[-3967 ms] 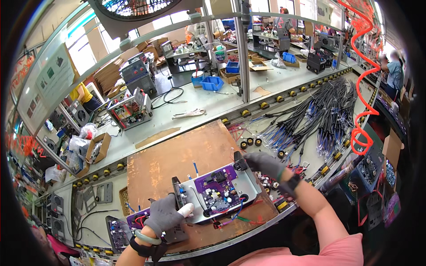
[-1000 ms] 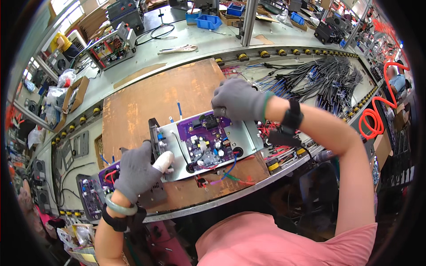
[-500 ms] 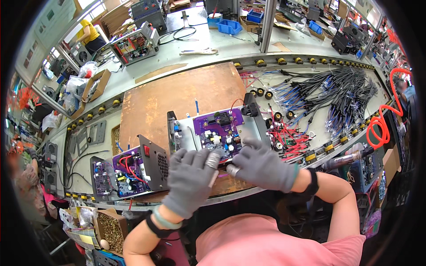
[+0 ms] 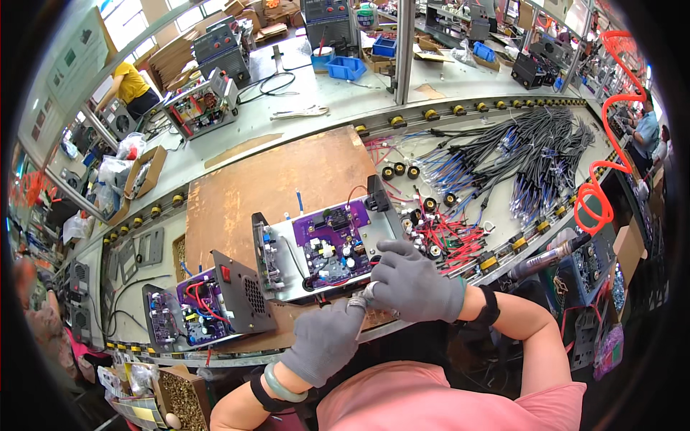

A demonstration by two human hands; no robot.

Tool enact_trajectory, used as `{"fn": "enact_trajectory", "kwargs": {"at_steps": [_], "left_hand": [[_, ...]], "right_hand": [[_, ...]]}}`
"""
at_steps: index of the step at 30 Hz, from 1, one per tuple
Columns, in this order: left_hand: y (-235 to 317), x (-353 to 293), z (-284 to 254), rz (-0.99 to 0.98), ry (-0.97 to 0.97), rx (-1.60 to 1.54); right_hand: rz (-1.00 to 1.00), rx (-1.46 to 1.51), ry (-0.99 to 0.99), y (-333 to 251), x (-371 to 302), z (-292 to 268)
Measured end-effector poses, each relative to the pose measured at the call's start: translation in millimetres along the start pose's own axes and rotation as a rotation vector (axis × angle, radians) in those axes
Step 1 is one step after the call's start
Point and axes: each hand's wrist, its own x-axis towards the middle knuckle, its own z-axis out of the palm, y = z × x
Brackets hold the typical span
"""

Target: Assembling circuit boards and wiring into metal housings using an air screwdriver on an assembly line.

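Observation:
Both my hands wear grey gloves with bare or taped-looking fingertips. My left hand (image 4: 327,340) and my right hand (image 4: 415,284) meet at the near edge of an open metal chassis (image 4: 287,267), fingers pinched together. Whatever lies between the fingertips is too small to make out. A purple circuit board (image 4: 333,244) with black, white and blue parts sits in the chassis. Black end panels stand at its two sides. Left of it rests a second unit (image 4: 205,309) with a purple board, red wires and a black vented panel carrying a red switch (image 4: 226,274).
A brown board (image 4: 266,176) lies under the units. To the right are red wires (image 4: 456,248), black ring-shaped parts (image 4: 400,171) and a heap of black cables (image 4: 517,147). A coiled orange air hose (image 4: 593,205) hangs near a powered driver (image 4: 543,262). Screws fill a box (image 4: 183,395).
My hands have drawn back from the chassis's front part toward me and come together at the fingertips. The whole view has shifted, so the bench appears farther left.

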Motion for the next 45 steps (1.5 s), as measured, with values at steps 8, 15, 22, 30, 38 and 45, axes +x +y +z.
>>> {"fn": "enact_trajectory", "kwargs": {"at_steps": [8,15,22,30,38,45], "left_hand": [[2,16,-20,0.114,0.276,0.297],[-15,34,31,-0.048,0.543,0.02],[3,36,49,-0.174,0.634,-0.241],[-28,4,41,-0.177,0.512,0.148],[-46,-1,42,-0.112,0.574,-0.038],[-50,-3,48,-0.093,0.547,-0.045]], "right_hand": [[0.031,-0.035,0.051,3,16,-10],[0.034,0.079,0.065,25,27,-9],[0.109,0.023,0.159,41,34,-6],[0.019,-0.238,-0.215,67,74,4],[0.01,-0.102,-0.143,66,72,3],[-0.016,-0.114,-0.236,67,78,-2]]}}
